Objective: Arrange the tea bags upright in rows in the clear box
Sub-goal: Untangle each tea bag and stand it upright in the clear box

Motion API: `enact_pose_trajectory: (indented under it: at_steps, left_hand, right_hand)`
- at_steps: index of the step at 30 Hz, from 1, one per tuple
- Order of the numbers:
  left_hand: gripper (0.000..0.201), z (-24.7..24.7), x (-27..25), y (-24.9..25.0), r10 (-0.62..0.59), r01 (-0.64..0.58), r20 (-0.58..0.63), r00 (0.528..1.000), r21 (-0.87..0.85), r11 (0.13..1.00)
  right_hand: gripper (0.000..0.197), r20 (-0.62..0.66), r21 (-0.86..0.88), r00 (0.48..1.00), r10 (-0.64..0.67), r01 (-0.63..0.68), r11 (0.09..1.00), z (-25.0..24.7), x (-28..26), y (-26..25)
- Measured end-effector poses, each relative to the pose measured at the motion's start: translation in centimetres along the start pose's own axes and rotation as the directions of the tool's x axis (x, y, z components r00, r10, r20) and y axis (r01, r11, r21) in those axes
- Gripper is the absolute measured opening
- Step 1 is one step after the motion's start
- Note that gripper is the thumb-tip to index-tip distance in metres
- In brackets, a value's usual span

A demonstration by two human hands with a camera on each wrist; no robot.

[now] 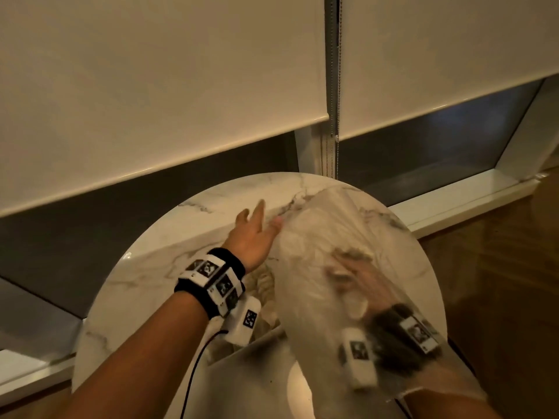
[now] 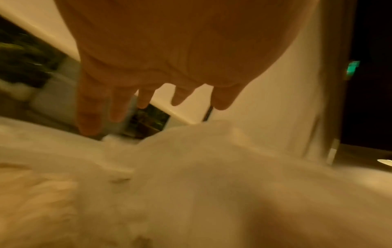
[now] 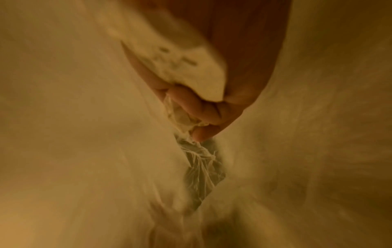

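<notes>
Right hand point(image 1: 348, 276) deep inside a thin translucent plastic bag point(image 1: 314, 237) over the round marble desk point(image 1: 145, 267), fingers clenched around pale tea bags point(image 3: 191, 67). Left hand point(image 1: 252, 234) released, fingers spread beside the bag. Clear box not discernible.

Through the left wrist camera I see my left hand point(image 2: 161, 55) from the palm side, filling the upper middle of the picture, fingers point(image 2: 89, 114) straight and spread, holding nothing. Below the hand lies a pale, blurred heap of thin filmy plastic point(image 2: 191, 176); I cannot tell whether the fingertips touch it. Beyond the fingertips hangs a cream roller blind point(image 2: 250, 107), with a bead chain point(image 2: 208, 113) showing just right of the little finger. Under the blind's edge is dark window glass point(image 2: 148, 120). Right of the hand stands a pale upright frame point(image 2: 326, 83), then darkness with a small green light point(image 2: 353, 69).
</notes>
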State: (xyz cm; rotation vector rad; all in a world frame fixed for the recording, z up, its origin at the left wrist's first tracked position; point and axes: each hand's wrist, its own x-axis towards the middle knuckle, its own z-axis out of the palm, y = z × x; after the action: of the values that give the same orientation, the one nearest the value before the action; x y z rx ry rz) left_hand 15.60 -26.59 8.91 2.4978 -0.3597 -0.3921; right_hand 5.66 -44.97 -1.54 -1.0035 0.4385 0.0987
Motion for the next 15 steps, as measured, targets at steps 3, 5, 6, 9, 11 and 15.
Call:
enact_pose_trajectory:
  at_steps: [3, 5, 6, 9, 11, 15]
  left_hand:
    - [0.078, 2.3, -3.5, 2.4, 0.162, -0.186, 0.165, 0.973, 0.139, 0.973]
    - [0.084, 4.5, -5.0, 3.2, 0.137, -0.205, 0.315, 0.939, 0.193, 0.960]
    - [0.080, 5.5, -5.4, 3.3, 0.137, -0.225, 0.352, 0.926, 0.222, 0.949]
    - [0.032, 7.7, -4.1, 3.0, 0.211, -0.298, 0.308, 0.928, 0.268, 0.916]
    - [0.014, 8.1, -2.6, 2.7, 0.209, -0.269, 0.238, 0.949, 0.255, 0.929]
    - [0.020, 7.3, 0.5, 3.0, 0.244, -0.251, 0.060, 0.968, 0.275, 0.928]
  right_hand:
    - [0.018, -0.058, 0.196, 0.997, 0.052, -0.039, 0.980, -0.1, -0.4, -0.7]
    - [0.015, -0.023, 0.197, 0.999, 0.022, -0.017, 0.980, 0.0, -1.0, -0.9]
    - [0.016, -0.003, 0.207, 0.999, 0.044, -0.042, 0.977, 0.0, -1.0, -1.0]
    - [0.014, -0.084, 0.255, 0.984, 0.158, -0.132, 0.958, 0.3, -0.8, -1.4]
    - [0.015, -0.163, 0.185, 0.979, 0.120, -0.090, 0.979, 0.1, -0.6, -1.6]
    - [0.004, -0.140, 0.000, 0.990, 0.022, -0.022, 1.000, -0.7, -1.3, -1.6]
